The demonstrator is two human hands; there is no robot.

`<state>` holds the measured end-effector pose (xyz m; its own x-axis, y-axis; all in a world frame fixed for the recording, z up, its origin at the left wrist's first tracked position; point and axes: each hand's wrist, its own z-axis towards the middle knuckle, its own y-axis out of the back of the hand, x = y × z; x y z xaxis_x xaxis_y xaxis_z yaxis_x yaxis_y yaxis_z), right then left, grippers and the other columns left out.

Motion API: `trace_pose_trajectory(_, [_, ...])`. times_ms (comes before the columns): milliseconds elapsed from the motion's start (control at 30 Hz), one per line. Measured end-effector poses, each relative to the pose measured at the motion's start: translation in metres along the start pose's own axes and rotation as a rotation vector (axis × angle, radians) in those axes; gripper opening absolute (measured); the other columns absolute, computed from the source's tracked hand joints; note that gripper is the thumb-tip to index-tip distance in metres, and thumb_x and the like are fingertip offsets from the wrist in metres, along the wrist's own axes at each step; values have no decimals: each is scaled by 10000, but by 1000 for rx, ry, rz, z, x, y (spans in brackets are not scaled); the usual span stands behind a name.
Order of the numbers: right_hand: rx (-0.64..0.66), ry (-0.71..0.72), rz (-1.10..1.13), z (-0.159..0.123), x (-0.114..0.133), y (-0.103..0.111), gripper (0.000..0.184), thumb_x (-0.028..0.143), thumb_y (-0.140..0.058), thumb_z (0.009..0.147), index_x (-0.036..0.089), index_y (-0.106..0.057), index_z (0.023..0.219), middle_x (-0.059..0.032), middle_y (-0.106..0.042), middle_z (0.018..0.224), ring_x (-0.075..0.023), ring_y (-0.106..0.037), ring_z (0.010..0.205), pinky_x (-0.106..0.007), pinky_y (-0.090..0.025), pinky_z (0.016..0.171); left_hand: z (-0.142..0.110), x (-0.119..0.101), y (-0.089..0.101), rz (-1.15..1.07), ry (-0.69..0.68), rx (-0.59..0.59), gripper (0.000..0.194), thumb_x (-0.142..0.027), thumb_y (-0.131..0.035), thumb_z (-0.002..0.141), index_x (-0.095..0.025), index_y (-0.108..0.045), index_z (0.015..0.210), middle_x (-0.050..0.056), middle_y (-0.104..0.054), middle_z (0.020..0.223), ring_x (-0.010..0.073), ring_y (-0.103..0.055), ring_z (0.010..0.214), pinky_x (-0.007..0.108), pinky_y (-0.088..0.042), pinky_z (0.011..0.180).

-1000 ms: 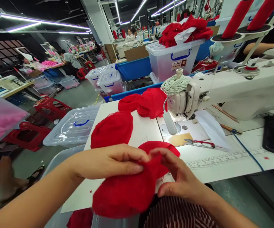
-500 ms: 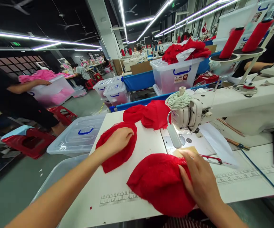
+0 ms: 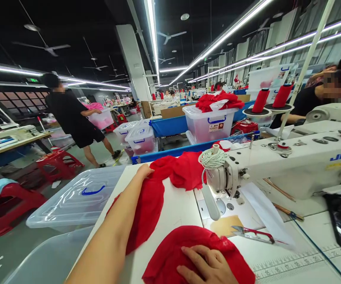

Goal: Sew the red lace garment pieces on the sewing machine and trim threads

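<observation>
Head view: fingers spread, the right hand rests on rounded red fabric atop the white sewing table; flat pressure should prevent creases. Left hand meets crumpled red cloth, grip unclear.

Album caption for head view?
Right hand on rounded red fabric, left hand at crumpled red cloth, near white sewing machine.

Right grip on nearest red cloth, left grip at farther red cloth.

The white metal sewing machine is lettered in blue; left of it, rounded cloth pieces are coloured deep red.
</observation>
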<state>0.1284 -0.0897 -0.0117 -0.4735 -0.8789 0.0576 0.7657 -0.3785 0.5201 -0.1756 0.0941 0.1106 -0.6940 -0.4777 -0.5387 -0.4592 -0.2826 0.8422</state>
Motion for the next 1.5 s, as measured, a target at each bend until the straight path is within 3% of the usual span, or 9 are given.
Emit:
trace_pose_trajectory(233, [299,96,42,13,0,-3,322,503,-560,863,305,-617,1111,-15,-669,1179,-212,-616,895,-299,-453,632,2,-15,9,-713,189,11,341,-321,-561,889,-163,-541,1190,92,-578,1190,219,-601,993,429,-522,824])
trace_pose_trajectory(400, [184,93,113,20,3,-8,343,515,-598,819,229,-626,1005,-58,-711,1063,-224,-647,817,-308,-496,577,-22,-34,40,-960,117,-94,338,-322,-557,891,-162,-539,1188,91,-579,1183,217,-604,982,426,-526,813])
trace_pose_trajectory(600, [272,-96,520,36,4,28,197,272,-502,917,223,-584,1090,-82,-656,1145,-173,-635,986,-271,-531,824,-117,-42,98,-1027,-126,39,361,-139,-652,744,-180,-597,1098,19,-676,993,112,-626,756,181,-507,655])
trace_pose_trajectory(733, [177,-513,693,48,11,50,667,425,-608,837,190,-319,1390,-163,-516,1325,-271,-531,1189,-381,-508,927,-191,-35,120,-914,-211,402,393,-212,-669,695,-232,-599,1081,-19,-706,938,170,-660,772,234,-530,662])
trace_pose_trajectory(867, [240,-715,940,60,13,68,571,425,-558,863,236,-368,1366,-92,-600,1229,-233,-627,1030,-335,-559,819,-229,-23,105,-471,-269,866,243,-331,-631,767,-278,-614,1003,2,-699,946,219,-668,824,270,-540,690])
trace_pose_trajectory(1067, [496,-756,528,37,-10,91,293,248,-412,906,228,-558,1160,-64,-687,972,-221,-657,858,-358,-558,732,-233,10,48,-125,-387,714,385,-379,-502,857,-287,-493,1231,42,-581,1256,259,-518,1159,363,-416,979])
trace_pose_trajectory(1167, [379,-567,99,26,-14,90,340,291,-483,875,203,-540,1199,-142,-622,1126,-299,-612,976,-443,-542,742,-233,22,29,-158,-255,806,418,-450,-446,879,-268,-503,1251,60,-597,1213,247,-535,1108,344,-453,897])
trace_pose_trajectory(1333, [302,-366,188,44,-3,71,293,251,-492,907,167,-529,1185,-142,-605,1113,-252,-580,1010,-410,-517,830,-237,24,26,-336,-16,832,417,-462,-408,892,-224,-549,1205,27,-633,909,145,-537,694,235,-413,571])
trace_pose_trajectory(1500, [485,-433,164,52,4,42,187,202,-477,885,159,-627,989,-106,-661,915,-240,-614,792,-395,-514,679,-244,20,31,-452,-38,907,395,-405,-503,868,-231,-550,1219,47,-642,1023,164,-567,840,254,-448,689])
